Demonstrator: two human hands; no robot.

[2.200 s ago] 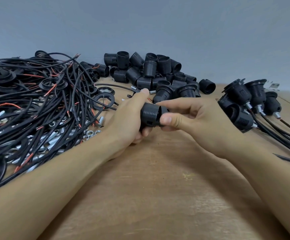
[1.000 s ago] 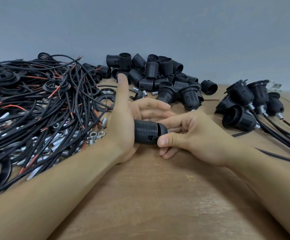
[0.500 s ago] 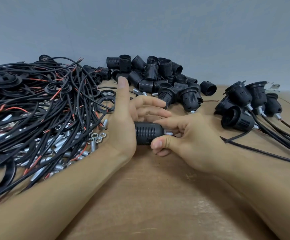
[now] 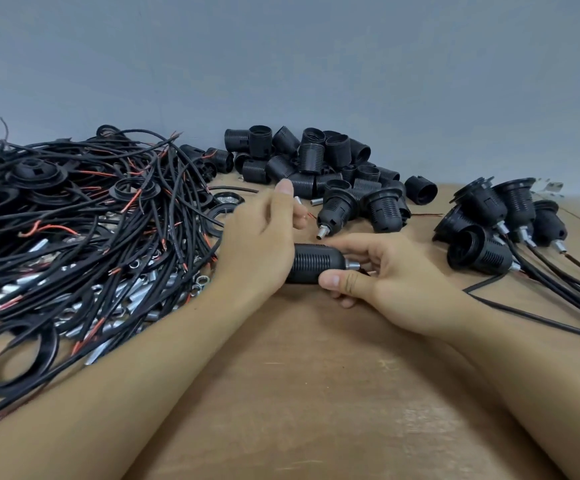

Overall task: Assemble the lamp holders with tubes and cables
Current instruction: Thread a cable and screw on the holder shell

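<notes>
Evidently mid-assembly, seen from the head camera: left hand (image 4: 260,247) pressing an open palm against the wide end of the lamp holder (image 4: 318,263), thumb raised; right hand (image 4: 396,282) pinching the narrow end beside the metal tube (image 4: 352,264), just above the table (image 4: 316,393). Probably seating the tube; next likely calls for tightening, then setting aside with the finished holders (image 4: 496,230).
</notes>
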